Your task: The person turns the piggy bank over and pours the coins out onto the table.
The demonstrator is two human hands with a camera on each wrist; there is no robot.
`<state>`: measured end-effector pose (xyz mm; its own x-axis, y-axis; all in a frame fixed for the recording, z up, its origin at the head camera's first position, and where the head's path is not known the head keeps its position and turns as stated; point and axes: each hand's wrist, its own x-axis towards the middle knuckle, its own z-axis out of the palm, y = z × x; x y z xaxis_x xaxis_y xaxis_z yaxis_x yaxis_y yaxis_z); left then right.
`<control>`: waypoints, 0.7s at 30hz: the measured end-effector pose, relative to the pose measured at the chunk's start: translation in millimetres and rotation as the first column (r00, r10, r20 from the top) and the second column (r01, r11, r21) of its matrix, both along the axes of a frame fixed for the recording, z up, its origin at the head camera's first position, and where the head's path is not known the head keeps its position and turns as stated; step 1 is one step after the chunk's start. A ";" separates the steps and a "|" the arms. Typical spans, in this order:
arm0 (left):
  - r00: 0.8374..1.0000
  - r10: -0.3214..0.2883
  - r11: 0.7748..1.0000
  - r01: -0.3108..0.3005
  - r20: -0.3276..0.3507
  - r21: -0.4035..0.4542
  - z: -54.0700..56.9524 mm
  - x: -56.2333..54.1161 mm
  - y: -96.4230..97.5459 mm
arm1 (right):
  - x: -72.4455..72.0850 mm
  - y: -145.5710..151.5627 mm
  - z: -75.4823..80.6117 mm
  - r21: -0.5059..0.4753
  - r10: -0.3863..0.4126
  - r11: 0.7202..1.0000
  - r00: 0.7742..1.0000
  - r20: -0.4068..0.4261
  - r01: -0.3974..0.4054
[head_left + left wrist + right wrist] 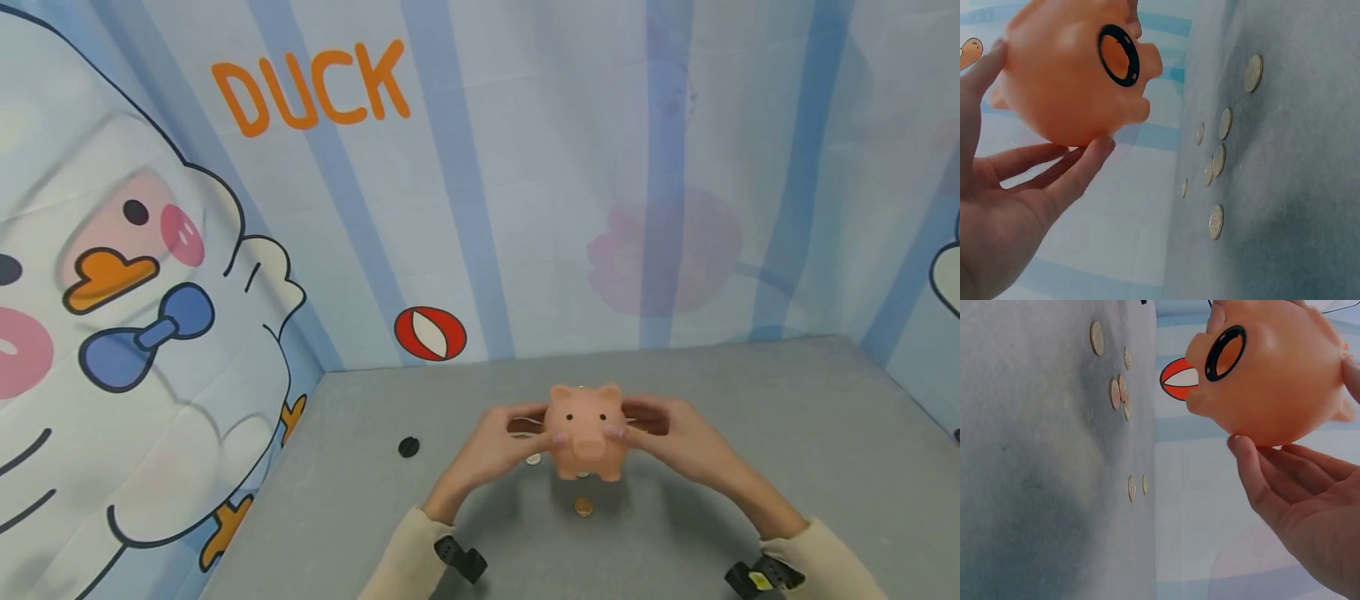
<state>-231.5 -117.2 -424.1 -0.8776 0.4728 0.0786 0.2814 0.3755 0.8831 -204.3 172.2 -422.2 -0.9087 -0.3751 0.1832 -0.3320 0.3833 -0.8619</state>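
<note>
A pink-orange piggy bank point(588, 429) is held up over the grey table, its snout toward the head camera. My left hand point(498, 442) grips one side of it and my right hand point(686, 437) grips the other, thumbs toward the front. Both wrist views show a black-rimmed round hole point(1119, 55) in its underside, with no plug in it. Below the bank, several coins point(1097, 338) lie scattered on the table, apart from it. One coin point(583, 507) is nearest me; others are partly hidden behind the bank and hands.
A small round black piece point(408, 447), like a plug, lies on the table point(360, 517) left of my left hand. A striped cloth backdrop point(540, 208) with a printed duck point(172, 433) rises behind and beside the table.
</note>
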 end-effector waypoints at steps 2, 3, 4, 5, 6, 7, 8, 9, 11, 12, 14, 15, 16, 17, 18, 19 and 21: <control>0.999 -0.030 0.999 0.030 -0.017 0.035 0.7 1.4 -1.7 | 1.9 2.6 0.0 0.005 -0.001 1.000 0.999 -0.040 0.002; 0.999 -0.043 0.998 0.045 -0.028 0.050 1.2 2.3 -2.2 | 2.7 3.5 0.1 0.001 0.002 1.000 0.998 -0.061 -0.002; 0.997 -0.057 0.996 0.060 -0.042 0.067 1.4 3.0 -2.3 | 3.4 4.1 -0.2 0.001 0.002 1.000 0.997 -0.078 -0.002; 0.996 -0.066 0.994 0.070 -0.061 0.079 1.2 3.6 -2.1 | 4.1 4.8 -0.6 0.002 0.004 1.000 0.996 -0.094 -0.004; 0.994 -0.068 0.994 0.075 -0.084 0.085 1.0 4.2 -1.7 | 4.8 5.7 -0.9 0.011 0.007 1.000 0.993 -0.118 -0.006; 0.991 -0.072 0.993 0.082 -0.111 0.085 0.8 4.8 -1.1 | 5.3 6.1 -1.4 0.018 0.008 1.000 0.991 -0.137 -0.006; 0.988 -0.071 0.993 0.083 -0.138 0.084 0.5 5.5 -0.5 | 5.6 5.9 -2.2 0.027 0.005 1.000 0.987 -0.159 -0.001; 0.983 -0.069 0.993 0.084 -0.168 0.083 0.6 6.5 -0.1 | 5.7 5.5 -3.1 0.032 0.003 0.999 0.984 -0.180 0.003; 0.972 -0.064 0.994 0.082 -0.225 0.071 0.5 8.3 0.8 | 5.7 4.5 -5.1 0.050 -0.012 0.998 0.975 -0.221 0.023; 0.965 -0.063 0.995 0.081 -0.255 0.062 0.6 9.2 1.1 | 5.9 4.0 -5.9 0.059 -0.020 0.998 0.969 -0.246 0.036; 0.946 -0.064 0.996 0.081 -0.317 0.043 0.5 11.0 1.2 | 5.6 2.4 -7.8 0.071 -0.037 0.996 0.952 -0.302 0.061; 0.936 -0.066 0.996 0.082 -0.347 0.032 0.5 11.9 1.2 | 5.5 1.9 -8.7 0.076 -0.043 0.995 0.943 -0.331 0.072; 0.924 -0.069 0.996 0.083 -0.377 0.020 0.7 12.4 1.2 | 5.6 1.4 -9.4 0.081 -0.049 0.993 0.931 -0.362 0.083; 0.911 -0.075 0.996 0.087 -0.405 0.012 0.9 13.1 1.2 | 5.8 1.1 -10.0 0.084 -0.053 0.992 0.918 -0.392 0.093; 0.899 -0.078 0.996 0.088 -0.431 0.004 0.7 13.6 1.0 | 6.0 0.7 -10.3 0.089 -0.055 0.991 0.905 -0.423 0.102; 0.886 -0.081 0.996 0.089 -0.457 -0.005 0.5 13.9 0.9 | 6.1 0.2 -10.6 0.092 -0.056 0.990 0.893 -0.447 0.108; 0.866 -0.081 0.996 0.082 -0.493 -0.020 0.4 14.9 0.5 | 7.1 -0.4 -10.2 0.096 -0.058 0.988 0.869 -0.491 0.120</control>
